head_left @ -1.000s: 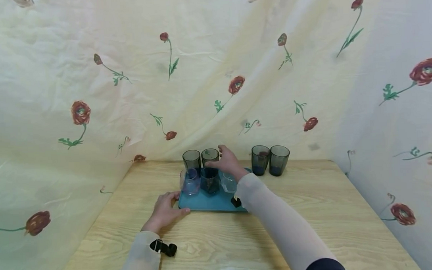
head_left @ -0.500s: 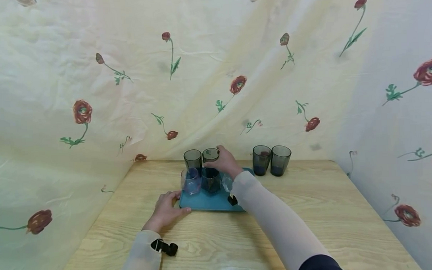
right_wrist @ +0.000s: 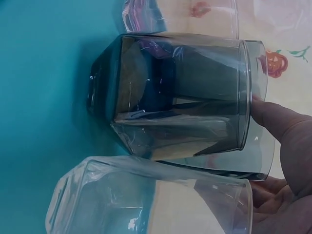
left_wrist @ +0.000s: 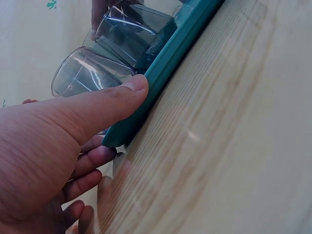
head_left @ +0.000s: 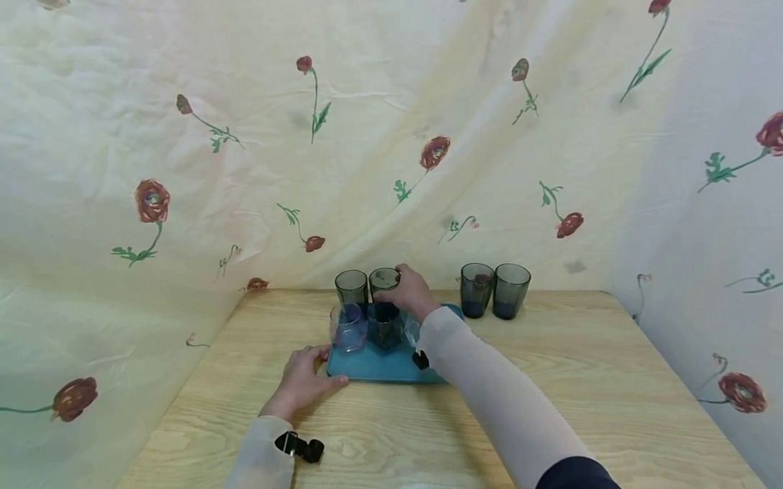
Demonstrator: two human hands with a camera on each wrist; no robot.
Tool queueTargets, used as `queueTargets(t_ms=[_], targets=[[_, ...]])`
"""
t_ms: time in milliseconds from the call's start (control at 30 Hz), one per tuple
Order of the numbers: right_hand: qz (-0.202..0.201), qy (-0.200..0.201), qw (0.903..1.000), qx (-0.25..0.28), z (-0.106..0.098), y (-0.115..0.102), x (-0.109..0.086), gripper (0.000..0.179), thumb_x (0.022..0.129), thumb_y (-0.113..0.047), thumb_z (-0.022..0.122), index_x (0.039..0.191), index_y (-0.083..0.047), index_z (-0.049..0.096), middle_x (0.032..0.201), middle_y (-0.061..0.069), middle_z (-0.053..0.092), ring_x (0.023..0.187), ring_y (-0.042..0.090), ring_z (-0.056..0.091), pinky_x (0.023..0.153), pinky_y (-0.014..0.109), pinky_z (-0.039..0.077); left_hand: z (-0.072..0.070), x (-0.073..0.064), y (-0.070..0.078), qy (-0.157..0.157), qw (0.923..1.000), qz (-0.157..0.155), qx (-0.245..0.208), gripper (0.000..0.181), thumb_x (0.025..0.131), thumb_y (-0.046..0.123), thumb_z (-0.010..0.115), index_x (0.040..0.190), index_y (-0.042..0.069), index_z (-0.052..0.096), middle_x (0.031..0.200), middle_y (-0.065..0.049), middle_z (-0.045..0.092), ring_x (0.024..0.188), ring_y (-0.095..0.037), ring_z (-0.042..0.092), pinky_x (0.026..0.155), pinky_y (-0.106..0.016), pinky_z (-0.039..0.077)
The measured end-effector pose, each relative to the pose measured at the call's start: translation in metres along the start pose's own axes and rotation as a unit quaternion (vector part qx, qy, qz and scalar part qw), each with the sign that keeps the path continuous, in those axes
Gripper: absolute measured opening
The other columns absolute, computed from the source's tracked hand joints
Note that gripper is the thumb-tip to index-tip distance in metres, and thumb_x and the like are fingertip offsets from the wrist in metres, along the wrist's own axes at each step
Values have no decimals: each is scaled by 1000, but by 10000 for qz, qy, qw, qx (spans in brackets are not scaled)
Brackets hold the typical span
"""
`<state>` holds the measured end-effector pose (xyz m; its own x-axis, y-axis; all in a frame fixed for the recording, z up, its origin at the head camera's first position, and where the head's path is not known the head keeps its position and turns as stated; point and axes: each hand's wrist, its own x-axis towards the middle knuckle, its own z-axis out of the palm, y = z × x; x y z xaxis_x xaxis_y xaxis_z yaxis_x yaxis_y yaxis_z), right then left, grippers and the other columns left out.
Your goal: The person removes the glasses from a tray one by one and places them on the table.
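Note:
A blue-green tray (head_left: 383,371) carries two rows of glasses. My left hand (head_left: 300,381) holds its near left corner, the thumb (left_wrist: 134,85) on the front rim and the fingers at the left side. At the back, my right hand (head_left: 411,293) grips a tall grey glass (head_left: 383,278) near the rim; its lower part is hidden. Left of it stands another tall grey glass (head_left: 350,283). The front row has a faintly purple clear glass (head_left: 348,332), a short dark glass (head_left: 385,329) and a clear glass (right_wrist: 146,200), partly behind my right sleeve in the head view.
Two more tall grey glasses (head_left: 476,288) stand side by side on the wooden table (head_left: 565,382), right of the tray. A flowered cloth (head_left: 363,166) hangs behind and along both sides of the table.
My right hand has moved slightly left and closed its fingers on the tall grey glass at the back of the tray. My left hand stays at the tray's corner.

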<state>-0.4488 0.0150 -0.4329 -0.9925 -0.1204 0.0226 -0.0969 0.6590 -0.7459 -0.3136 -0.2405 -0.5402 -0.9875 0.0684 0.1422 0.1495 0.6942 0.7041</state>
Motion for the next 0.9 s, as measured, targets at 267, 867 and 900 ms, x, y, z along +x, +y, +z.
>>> queueTargets(t_ms=[267,867,900], targets=[[-104,96,9995,265,1,4,-1,86,88,-37,87,156,-8,43,144,16,58,126,35,59,103,51,50,0,0,0,-3,10000,9,7,81,80,45,92,146,10,61,120,0,63,117,-27,47,104,-54,40],[-461,490,9908,1175,-22,5,-13,83,87,-38,87,154,-12,45,139,11,57,122,32,58,95,50,53,1,-1,1,31,10000,-11,51,82,79,48,92,146,11,61,122,-1,63,120,-28,47,106,-56,39],[-478,509,9892,1288,-24,4,-16,83,88,-38,87,154,-12,45,140,11,56,123,32,57,96,50,53,1,-1,2,36,10000,-12,46,82,79,48,92,146,11,61,122,-1,63,120,-28,47,106,-56,39]])
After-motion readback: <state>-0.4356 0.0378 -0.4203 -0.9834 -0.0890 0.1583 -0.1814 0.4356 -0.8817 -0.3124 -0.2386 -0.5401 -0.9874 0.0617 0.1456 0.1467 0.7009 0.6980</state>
